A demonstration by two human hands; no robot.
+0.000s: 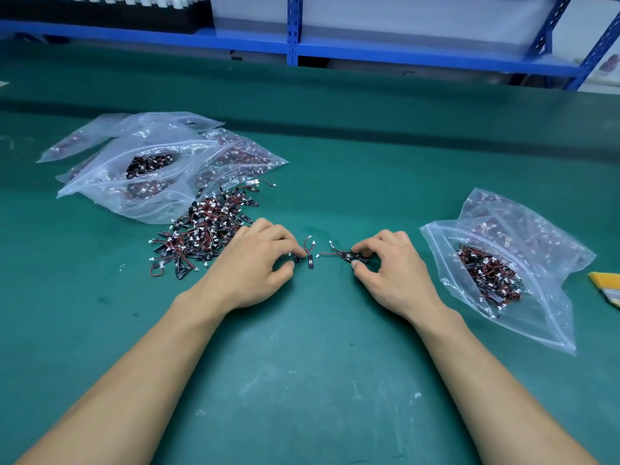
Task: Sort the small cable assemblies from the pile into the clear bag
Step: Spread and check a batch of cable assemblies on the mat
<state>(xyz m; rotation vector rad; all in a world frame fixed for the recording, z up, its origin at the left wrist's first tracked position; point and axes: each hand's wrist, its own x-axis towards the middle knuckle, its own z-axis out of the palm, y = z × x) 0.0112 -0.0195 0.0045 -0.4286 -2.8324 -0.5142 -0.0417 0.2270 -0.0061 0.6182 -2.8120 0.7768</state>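
While both forearms lie on the green table (318,364), the hands work close together near its middle. The left hand (255,260) has its fingers curled, thumb and fingertips pinching one assembly (309,259), a black tab with a red wire looping up from it. The right hand (392,266) is likewise curled, thumb and forefinger clamped on a small bunch (349,256) of the same pieces, whose wires trail toward the left hand. The two hands are just apart, not touching.

The pile (204,233) of black, red and white assemblies lies just beside the left hand, on its outer side, and runs up against a heap of bags (161,203) farther back. The clear bag (536,317) lies to the right of the right hand, mouth open toward it, with a clump of assemblies inside. A yellow object (607,286) shows at the right edge. A blue shelf (402,52) stands beyond the table.
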